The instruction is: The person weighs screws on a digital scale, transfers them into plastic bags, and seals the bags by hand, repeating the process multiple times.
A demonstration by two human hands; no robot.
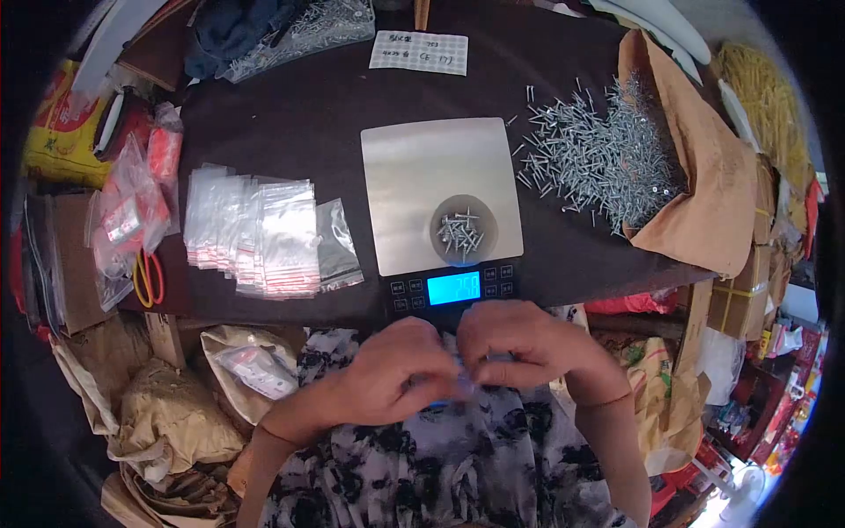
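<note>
My left hand (400, 370) and my right hand (510, 343) are close together in front of the scale, fingers bent inward. Both look closed, but blur between the fingertips hides what they pinch. Just beyond them is the scale (440, 158), its blue display (453, 288) lit. On its plate, near the front right, a small round dish (464, 231) holds several screws (459, 233). A large heap of screws (598, 158) lies to the right, spilling from a brown paper bag (704, 194). Clear zip bags (290, 233) with red edges lie overlapped to the left.
A handwritten label card (418, 53) lies at the back of the dark table (273, 128). A clear tray of screws (312, 40) and dark cloth are at the back left. Scissors with orange handles (147, 279) are at the left edge. Paper sacks (172, 418) stand below.
</note>
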